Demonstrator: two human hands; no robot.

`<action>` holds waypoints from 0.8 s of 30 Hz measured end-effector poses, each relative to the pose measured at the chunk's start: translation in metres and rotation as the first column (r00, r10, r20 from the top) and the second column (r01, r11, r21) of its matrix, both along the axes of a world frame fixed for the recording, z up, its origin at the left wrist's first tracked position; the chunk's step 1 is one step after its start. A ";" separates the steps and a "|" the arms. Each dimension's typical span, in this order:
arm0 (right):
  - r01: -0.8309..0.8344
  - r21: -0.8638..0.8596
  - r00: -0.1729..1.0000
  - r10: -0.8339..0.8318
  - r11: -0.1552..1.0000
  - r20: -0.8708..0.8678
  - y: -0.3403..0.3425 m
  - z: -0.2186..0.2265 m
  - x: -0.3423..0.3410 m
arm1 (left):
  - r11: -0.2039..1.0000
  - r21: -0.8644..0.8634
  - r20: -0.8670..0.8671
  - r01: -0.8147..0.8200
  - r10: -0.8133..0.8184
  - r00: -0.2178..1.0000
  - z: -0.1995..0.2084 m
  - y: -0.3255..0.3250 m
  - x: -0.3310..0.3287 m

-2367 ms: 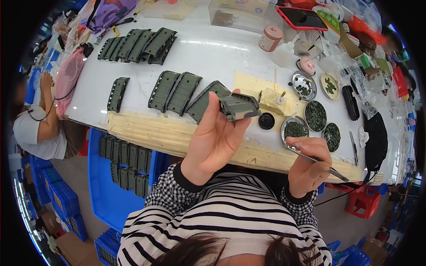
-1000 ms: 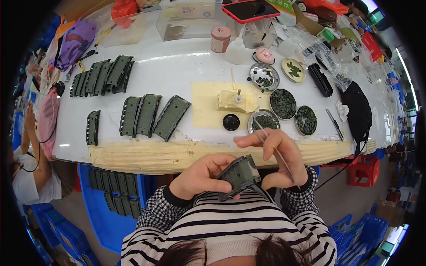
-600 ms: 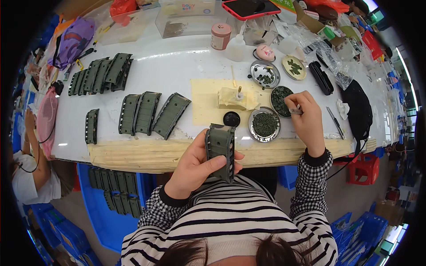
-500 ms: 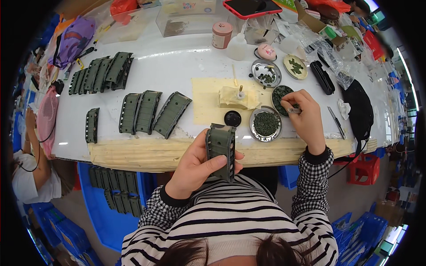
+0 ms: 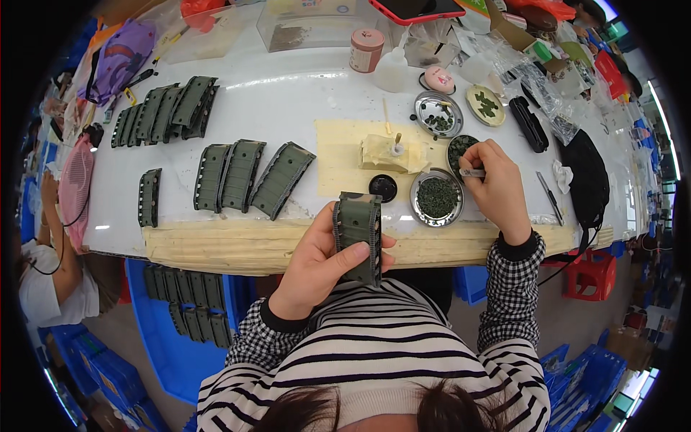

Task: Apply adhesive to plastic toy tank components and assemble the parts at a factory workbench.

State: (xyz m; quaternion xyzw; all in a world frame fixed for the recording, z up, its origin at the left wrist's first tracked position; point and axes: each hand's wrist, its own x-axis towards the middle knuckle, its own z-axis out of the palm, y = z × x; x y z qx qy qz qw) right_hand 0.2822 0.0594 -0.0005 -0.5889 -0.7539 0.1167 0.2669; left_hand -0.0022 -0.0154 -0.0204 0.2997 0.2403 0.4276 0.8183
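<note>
Hands [image 5: 497,191] farther apart, piece [image 5: 356,234] in left [image 5: 309,268]

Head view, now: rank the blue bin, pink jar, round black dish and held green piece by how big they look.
Largest to smallest:
1. Blue bin, though partly hidden
2. Held green piece; nearness may enlarge it
3. Pink jar
4. Round black dish

Downward head-worn fisheye view.

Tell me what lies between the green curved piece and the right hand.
In the head view, a round metal dish of small green bits lies between the green curved piece and the right hand.
</note>
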 end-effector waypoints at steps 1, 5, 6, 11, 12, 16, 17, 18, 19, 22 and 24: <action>0.002 0.013 1.000 -0.002 1.000 -0.015 0.000 0.000 0.000 | 1.000 0.000 -0.004 -0.006 0.006 1.000 0.000 0.000 0.000; 0.070 0.021 0.996 -0.069 0.997 -0.063 -0.001 0.002 0.005 | 1.000 0.004 -0.004 -0.018 0.018 1.000 -0.001 0.000 -0.002; 0.058 0.044 0.996 -0.054 0.997 -0.077 -0.001 -0.001 0.009 | 1.000 0.003 -0.004 -0.017 0.017 1.000 -0.001 0.000 -0.002; 0.084 0.092 0.995 -0.078 0.992 -0.070 -0.003 0.001 0.008 | 1.000 0.007 -0.010 -0.015 0.015 1.000 -0.001 0.000 -0.002; 0.098 0.075 0.991 -0.090 0.992 -0.101 -0.005 0.003 0.007 | 1.000 0.007 -0.010 -0.016 0.016 1.000 0.000 0.000 -0.002; 0.103 0.108 0.982 -0.083 0.989 -0.170 -0.007 -0.001 0.009 | 1.000 -0.002 -0.013 -0.016 0.016 1.000 0.000 0.000 -0.002; 0.111 0.088 0.982 -0.096 0.990 -0.165 -0.008 0.000 0.009 | 1.000 -0.006 -0.015 -0.015 0.015 1.000 0.000 0.000 -0.002; 0.119 0.068 0.981 -0.107 0.991 -0.160 -0.008 0.002 0.009 | 1.000 -0.002 -0.018 -0.016 0.016 1.000 0.000 0.000 -0.002; 0.126 0.048 0.981 -0.118 0.991 -0.155 -0.009 0.003 0.009 | 1.000 0.003 -0.022 -0.016 0.016 1.000 0.000 0.000 -0.002; 0.146 0.066 0.975 -0.133 0.987 -0.177 -0.008 0.002 0.009 | 1.000 0.009 -0.021 -0.023 0.023 1.000 -0.001 -0.001 -0.002; 0.085 0.172 0.990 -0.064 0.981 -0.123 -0.006 0.006 0.008 | 1.000 0.010 -0.022 -0.028 0.028 0.999 -0.001 -0.001 -0.001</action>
